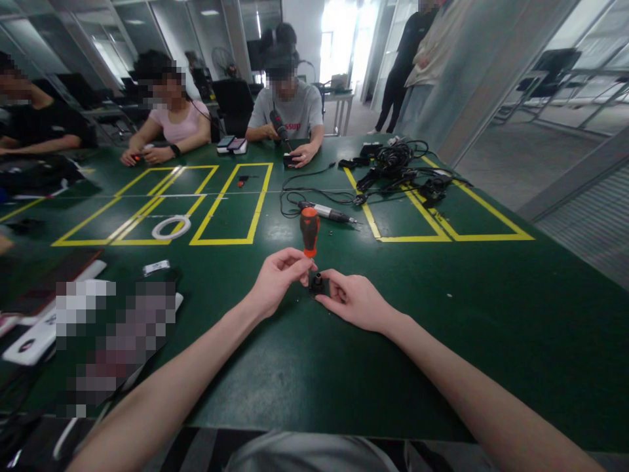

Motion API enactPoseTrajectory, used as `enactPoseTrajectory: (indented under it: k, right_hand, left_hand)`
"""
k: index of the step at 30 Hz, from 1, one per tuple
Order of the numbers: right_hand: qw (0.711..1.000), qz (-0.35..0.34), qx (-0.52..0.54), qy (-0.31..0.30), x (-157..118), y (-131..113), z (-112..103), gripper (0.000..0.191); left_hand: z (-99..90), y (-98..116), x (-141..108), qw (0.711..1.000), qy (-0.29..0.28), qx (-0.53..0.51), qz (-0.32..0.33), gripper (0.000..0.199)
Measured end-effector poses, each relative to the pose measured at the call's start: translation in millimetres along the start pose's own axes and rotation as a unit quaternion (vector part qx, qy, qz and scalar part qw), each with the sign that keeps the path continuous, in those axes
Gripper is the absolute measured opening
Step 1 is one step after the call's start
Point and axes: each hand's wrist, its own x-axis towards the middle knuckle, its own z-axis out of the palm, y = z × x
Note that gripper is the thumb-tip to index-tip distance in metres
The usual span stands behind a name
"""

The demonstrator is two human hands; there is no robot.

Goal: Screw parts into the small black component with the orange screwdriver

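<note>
An orange-and-black screwdriver stands upright, handle up, with the fingers of my left hand pinched round its shaft just below the handle. Its tip is hard to make out beside a small black part on the green table. From the right, my right hand grips that part between thumb and fingers. A short dark cylinder sticks up from the part. Behind the screwdriver lies a silver-and-black electric driver with a cable.
Tangled black cables lie at the back right. A white ring is left of centre, near yellow tape outlines. Devices cover the left side. Across the table, a person holds a power driver; other people sit left.
</note>
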Motion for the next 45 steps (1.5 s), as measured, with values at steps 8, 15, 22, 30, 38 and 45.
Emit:
enactPoseTrajectory:
  k: [8, 15, 22, 30, 38, 45]
  right_hand:
    - [1.000, -0.001, 0.002, -0.001, 0.2, -1.2, -1.0, 0.017]
    - [1.000, -0.001, 0.002, 0.001, -0.1, -1.5, -1.3, 0.016]
    - [1.000, -0.006, -0.002, 0.004, -0.6, -0.1, -0.7, 0.017]
    - [1.000, -0.008, 0.000, 0.005, 0.1, 1.7, 0.3, 0.018]
    - [1.000, -0.006, -0.003, 0.004, -0.1, 1.0, 0.0, 0.018]
    - [1.000, -0.001, 0.000, 0.001, 0.2, 1.2, -0.1, 0.019]
  left_hand:
    - [0.1, -0.8, 0.3, 1.000, -0.001, -0.017, -0.007, 0.039]
    - [0.7, -2.1, 0.7, 0.998, -0.025, -0.059, -0.028, 0.039]
    - [1.9, 1.3, -0.3, 0.998, -0.022, -0.048, -0.035, 0.036]
    - [2.8, 2.8, 0.0, 0.998, -0.012, -0.048, -0.029, 0.039]
    - [3.5, 2.0, 0.4, 0.999, -0.007, -0.048, -0.023, 0.041]
    - [2.6, 0.9, 0.0, 0.999, -0.016, -0.042, -0.028, 0.042]
